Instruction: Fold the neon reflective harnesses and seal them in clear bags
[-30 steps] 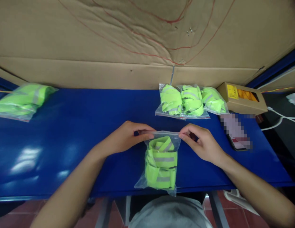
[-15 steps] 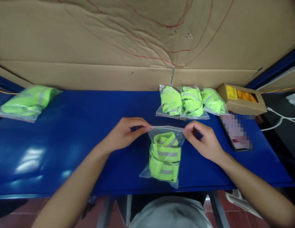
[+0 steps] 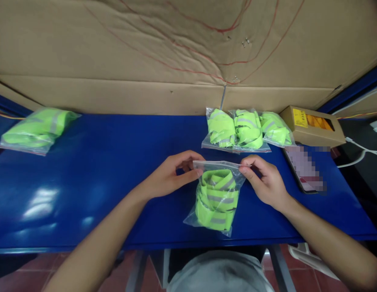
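Note:
A clear zip bag [image 3: 191,217] hangs from its top edge between my two hands, close to the table's front edge. Inside it lies a folded neon-yellow reflective strap or vest [image 3: 217,202] with grey bands. My left hand [image 3: 176,172] pinches the bag's top left corner, thumb in front and fingers behind. At the top right corner, my right hand [image 3: 264,178] grips the zip edge between thumb and forefinger. Whether the zip is sealed along its whole length I cannot tell.
Three similar filled bags [image 3: 247,129] lie side by side at the back right. Another filled bag [image 3: 36,129] sits at the far left. A cardboard box [image 3: 313,125] and a phone [image 3: 304,170] are on the right of the blue table [image 3: 109,142]. A cardboard panel [image 3: 115,97] stands behind.
My left hand has slid right along the bag's top, its thumb now lower on the front. The bag has shifted slightly right, and the camera view has moved a little.

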The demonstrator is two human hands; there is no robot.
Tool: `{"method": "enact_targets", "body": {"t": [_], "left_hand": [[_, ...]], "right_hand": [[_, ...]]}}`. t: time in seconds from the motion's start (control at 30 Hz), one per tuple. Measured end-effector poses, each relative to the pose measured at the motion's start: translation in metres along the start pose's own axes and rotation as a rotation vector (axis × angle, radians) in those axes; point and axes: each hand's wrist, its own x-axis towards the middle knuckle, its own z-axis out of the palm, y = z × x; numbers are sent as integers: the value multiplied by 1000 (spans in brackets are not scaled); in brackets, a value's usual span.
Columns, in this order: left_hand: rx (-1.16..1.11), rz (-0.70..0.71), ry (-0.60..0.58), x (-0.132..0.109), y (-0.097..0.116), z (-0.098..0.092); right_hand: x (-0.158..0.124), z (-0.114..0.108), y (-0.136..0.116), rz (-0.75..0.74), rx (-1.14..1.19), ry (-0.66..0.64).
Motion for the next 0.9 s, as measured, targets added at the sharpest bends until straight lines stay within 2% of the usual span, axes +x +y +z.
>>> {"method": "enact_targets", "body": {"t": [0.17,0.27,0.37,0.57,0.9], "left_hand": [[-158,-78,-176,0,-5,5],[-148,-82,-211,0,-7,8],[-171,-60,-179,1,-8,11],[-174,12,39,0,-7,20],[-178,-45,60,-2,-4,35]], "right_hand": [[0,-1,-2,-7,20,41],[0,-2,-4,18,68,62],[2,-2,-5,64,135,61],[3,0,-5,100,215,-47],[2,5,-12,90,179,-182]]}}
